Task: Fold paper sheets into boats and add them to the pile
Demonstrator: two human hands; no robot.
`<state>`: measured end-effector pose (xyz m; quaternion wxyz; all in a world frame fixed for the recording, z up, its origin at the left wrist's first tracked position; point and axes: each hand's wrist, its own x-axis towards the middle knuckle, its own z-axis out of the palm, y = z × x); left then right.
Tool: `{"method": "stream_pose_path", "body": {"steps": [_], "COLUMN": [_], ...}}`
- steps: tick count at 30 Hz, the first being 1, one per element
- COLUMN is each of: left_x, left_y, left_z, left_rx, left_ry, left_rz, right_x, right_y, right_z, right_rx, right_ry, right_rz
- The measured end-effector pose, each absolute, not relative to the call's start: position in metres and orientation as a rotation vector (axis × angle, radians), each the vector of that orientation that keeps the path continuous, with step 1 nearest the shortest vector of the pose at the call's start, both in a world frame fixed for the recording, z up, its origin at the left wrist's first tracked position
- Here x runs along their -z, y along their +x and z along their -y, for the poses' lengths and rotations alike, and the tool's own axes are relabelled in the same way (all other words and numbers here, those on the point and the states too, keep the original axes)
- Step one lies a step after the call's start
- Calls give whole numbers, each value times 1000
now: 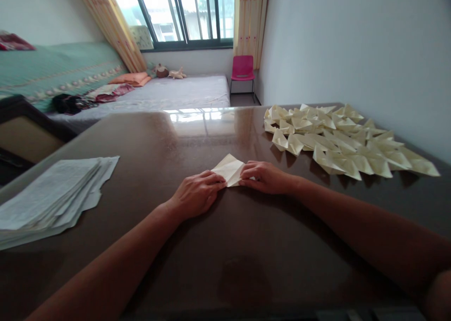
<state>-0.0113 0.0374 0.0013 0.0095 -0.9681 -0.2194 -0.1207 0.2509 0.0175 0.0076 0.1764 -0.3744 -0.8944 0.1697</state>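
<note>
Left hand (199, 193) and right hand (266, 177), fingers curled, pinch a part-folded cream paper square (229, 168); many folded cream paper boats (327, 140) sit finished.

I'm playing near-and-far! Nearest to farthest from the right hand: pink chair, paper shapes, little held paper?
From the right hand:
1. Held paper: in its fingers
2. Paper shapes: right, on the table
3. Pink chair: beyond the table

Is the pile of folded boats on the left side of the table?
No, the folded paper boats sit on the right side of the table.
</note>
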Motion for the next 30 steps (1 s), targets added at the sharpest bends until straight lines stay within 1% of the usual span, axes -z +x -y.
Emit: {"method": "stream_pose_path", "body": {"steps": [4,10,20,30], "left_x": [0,0,-4,-1], "left_y": [-12,-12,-8,0], "left_z": [-40,-41,-38,-31], "left_rx": [400,452,440,230], "left_ry": [-3029,-2996,-2982,-2853], "left_rz": [645,604,629,702], "right_x": [2,7,1,-3], "right_y": [242,237,230,227], "right_z": [-20,-20,-22,-21], "right_rx": [-490,-272,-189,-173], "right_ry": [-1367,-1602,-1745,-1830], "right_rz": [2376,2333,2362,2372]}}
